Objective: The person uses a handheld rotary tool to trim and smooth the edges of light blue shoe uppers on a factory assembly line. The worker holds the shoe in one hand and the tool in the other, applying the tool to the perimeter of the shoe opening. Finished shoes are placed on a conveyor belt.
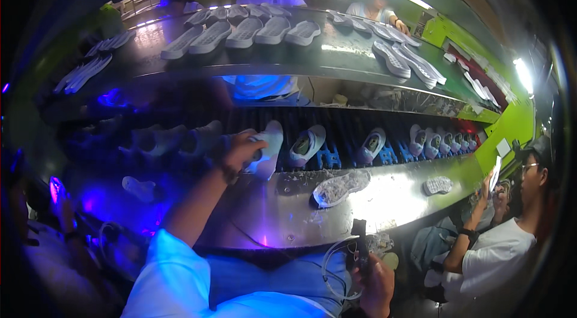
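Left hand's grip holds a shoe; right hand's clasps a dark tool; looping tubing might snag it

Rows of white, elongated shoe soles are borne by the long grey metal shelf. Along the shiny steel ledge, three pale sole-shaped pieces are spread well apart.

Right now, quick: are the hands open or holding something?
Left hand: closed, holding a white shoe.
Right hand: closed, holding a black thing.
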Demonstrator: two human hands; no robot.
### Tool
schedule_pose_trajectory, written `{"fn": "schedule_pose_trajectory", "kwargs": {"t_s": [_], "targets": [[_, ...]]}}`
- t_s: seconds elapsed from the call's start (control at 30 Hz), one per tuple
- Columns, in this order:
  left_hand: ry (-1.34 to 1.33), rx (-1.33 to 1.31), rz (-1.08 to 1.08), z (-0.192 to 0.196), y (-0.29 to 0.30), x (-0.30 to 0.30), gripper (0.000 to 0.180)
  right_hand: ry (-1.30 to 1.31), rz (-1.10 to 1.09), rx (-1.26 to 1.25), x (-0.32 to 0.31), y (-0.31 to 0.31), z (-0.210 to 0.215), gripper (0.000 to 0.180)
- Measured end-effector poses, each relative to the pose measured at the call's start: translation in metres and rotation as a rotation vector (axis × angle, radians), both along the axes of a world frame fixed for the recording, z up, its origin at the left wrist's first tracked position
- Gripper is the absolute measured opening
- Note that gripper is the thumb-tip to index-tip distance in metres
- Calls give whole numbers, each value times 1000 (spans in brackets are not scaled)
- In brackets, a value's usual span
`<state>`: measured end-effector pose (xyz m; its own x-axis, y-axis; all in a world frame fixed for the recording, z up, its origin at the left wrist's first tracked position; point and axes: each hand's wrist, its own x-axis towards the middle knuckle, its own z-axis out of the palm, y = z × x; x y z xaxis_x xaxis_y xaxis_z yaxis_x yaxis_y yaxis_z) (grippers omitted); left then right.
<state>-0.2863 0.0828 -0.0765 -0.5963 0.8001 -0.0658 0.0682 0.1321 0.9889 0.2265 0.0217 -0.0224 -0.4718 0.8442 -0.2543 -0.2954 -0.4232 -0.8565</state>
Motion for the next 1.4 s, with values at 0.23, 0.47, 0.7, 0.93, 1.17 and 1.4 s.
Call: {"fn": "schedule_pose_trajectory", "kwargs": {"t_s": [0.23,0.47,0.7,0.93,1.17,1.4], "targets": [[-358,280,-168,-1,-195,79,56,-71,239,242,-73,-8,20,46],[-1,318,-184,46,-244,165,83,-105,419,260,-161,-44,40,75],[-279,330,-171,45,-248,178,101,2,524,318,-168,-61,19,94],[-548,399,-19,25,-255,185,105,167,653,53,-155,-57,21,82],[-451,342,160,-32,-290,145,93,90,425,-45,-135,-35,-12,63],[271,172,236,40,-264,130,91,-478,140,665,-124,-14,-21,35]]}}
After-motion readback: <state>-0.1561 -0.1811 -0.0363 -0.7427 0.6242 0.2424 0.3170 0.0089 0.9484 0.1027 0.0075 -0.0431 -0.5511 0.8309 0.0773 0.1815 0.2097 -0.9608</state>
